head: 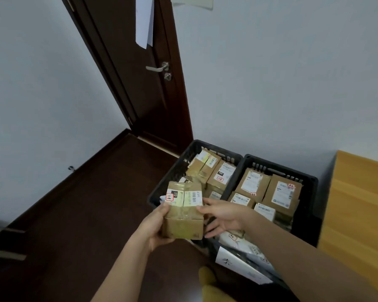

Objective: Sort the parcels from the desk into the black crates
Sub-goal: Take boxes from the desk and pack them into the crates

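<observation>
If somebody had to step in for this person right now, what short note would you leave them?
Left hand: grips the cardboard parcel from below and the side.
Right hand: fingers straight, steadying the parcel's right edge.
The parcel is in the air, over the near corner of the left black crate, not yet set down.
Done: both the left crate and the right black crate already hold many parcels.
Left: place this one. Only a bare part of the desk shows, so I cannot tell whether more parcels wait there.

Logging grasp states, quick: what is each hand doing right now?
Left hand: grips the cardboard parcel from its left side and below.
Right hand: fingers straight, touching the parcel's right side; open.
</observation>
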The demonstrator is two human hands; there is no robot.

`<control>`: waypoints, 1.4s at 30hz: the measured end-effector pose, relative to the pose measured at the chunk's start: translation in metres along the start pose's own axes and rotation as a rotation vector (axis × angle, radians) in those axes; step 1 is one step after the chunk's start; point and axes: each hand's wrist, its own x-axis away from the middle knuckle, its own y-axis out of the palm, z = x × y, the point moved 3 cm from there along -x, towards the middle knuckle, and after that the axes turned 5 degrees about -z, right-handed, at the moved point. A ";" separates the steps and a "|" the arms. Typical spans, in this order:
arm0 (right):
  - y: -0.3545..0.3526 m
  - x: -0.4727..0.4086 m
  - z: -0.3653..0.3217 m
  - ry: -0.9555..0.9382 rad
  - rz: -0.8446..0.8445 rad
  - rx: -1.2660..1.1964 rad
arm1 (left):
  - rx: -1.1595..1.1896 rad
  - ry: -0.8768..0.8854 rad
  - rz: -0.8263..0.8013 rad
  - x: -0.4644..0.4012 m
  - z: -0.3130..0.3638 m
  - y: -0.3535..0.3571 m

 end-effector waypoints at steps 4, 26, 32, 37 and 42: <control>-0.006 -0.060 -0.033 0.006 -0.009 -0.058 | 0.013 -0.005 0.038 -0.039 0.034 -0.021; -0.087 -0.180 -0.021 0.152 0.426 -0.620 | -0.468 -0.322 -0.250 -0.282 0.108 0.011; -0.091 -0.219 0.016 0.176 0.674 -0.703 | -0.617 -0.433 -0.455 -0.344 0.072 0.025; -0.104 -0.258 0.042 0.137 0.899 -0.700 | -0.742 -0.411 -0.538 -0.395 0.037 0.034; -0.104 -0.284 0.061 0.113 1.038 -0.516 | -0.914 -0.331 -0.671 -0.424 0.006 0.025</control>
